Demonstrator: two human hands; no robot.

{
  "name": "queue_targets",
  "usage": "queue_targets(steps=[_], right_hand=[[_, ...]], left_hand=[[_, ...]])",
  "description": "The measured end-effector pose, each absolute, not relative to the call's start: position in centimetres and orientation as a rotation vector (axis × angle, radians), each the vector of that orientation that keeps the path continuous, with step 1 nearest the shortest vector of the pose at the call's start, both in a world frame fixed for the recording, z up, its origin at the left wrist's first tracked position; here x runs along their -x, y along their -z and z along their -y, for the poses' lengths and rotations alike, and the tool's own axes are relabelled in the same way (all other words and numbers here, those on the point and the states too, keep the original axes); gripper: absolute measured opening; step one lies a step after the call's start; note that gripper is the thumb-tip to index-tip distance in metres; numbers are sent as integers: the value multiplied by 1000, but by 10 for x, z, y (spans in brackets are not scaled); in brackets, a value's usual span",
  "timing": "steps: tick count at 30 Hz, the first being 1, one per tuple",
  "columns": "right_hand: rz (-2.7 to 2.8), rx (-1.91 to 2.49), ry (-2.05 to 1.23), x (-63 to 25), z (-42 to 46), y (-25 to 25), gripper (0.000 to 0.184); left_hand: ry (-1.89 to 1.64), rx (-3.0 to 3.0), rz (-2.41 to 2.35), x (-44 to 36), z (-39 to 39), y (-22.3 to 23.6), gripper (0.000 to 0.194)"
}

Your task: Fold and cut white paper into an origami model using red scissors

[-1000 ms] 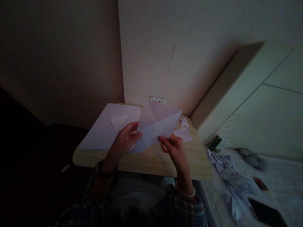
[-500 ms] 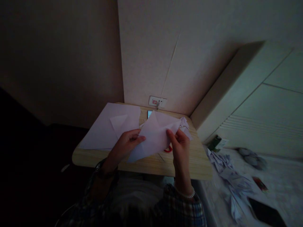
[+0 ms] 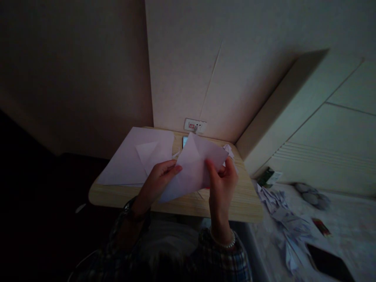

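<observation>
A creased sheet of white paper [image 3: 190, 168] is held above the table, tilted, between both hands. My left hand [image 3: 160, 176] pinches its left edge, thumb on top and fingers underneath. At the right side my right hand [image 3: 221, 178] grips the paper with the thumb pressed on its face and the fingers behind. To the left, larger white sheets [image 3: 123, 164] lie on the table, and a small folded piece of paper [image 3: 147, 150] rests on them. A bit of something red [image 3: 207, 187] shows under the held sheet; the rest of it is hidden.
The small wooden table [image 3: 241, 203] stands against the wall, below a socket [image 3: 195, 125]. A lit screen [image 3: 185, 141] is partly covered behind the paper. Folded paper [image 3: 228, 150] lies at the back right. On the bed are crumpled papers [image 3: 289, 221] and a dark tablet-like object [image 3: 329, 264].
My right hand has shifted slightly and its thumb has moved over the sheet. The paper's right part has opened flatter, and it now covers most of the red object.
</observation>
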State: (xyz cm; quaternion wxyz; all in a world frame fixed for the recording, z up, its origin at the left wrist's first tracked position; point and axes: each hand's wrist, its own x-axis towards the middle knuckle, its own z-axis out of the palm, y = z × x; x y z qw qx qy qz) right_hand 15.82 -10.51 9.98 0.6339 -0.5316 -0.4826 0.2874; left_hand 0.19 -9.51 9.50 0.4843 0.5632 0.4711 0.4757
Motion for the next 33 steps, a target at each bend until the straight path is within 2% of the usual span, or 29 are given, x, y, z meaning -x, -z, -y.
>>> queue_targets(steps=[5,9,12,18,27,33], right_hand=[[1505,1107,-401,-161,104,-99,31],[1938,956,-308,-166,104,-98,44],[2055,935,-289,-171,103,-97,47],[2068,966,-300,-173,102,-94,46],[2072,925,-335,-173,104,-97,44],[1706,1027,-588,-172,105,-101,40]], left_hand=[[-1203,-1342,-1158,-4,94,-94,26],[-1253,-1296,-1077,-3,96,-96,22],[-1257,-1303,-1051,-1,96,-96,21],[-1206,-1280,-1077,0,95,-96,18],[-1192,-1279,-1026,4,100,-98,24],[-1286,-1394,-1165,4,96,-92,25]])
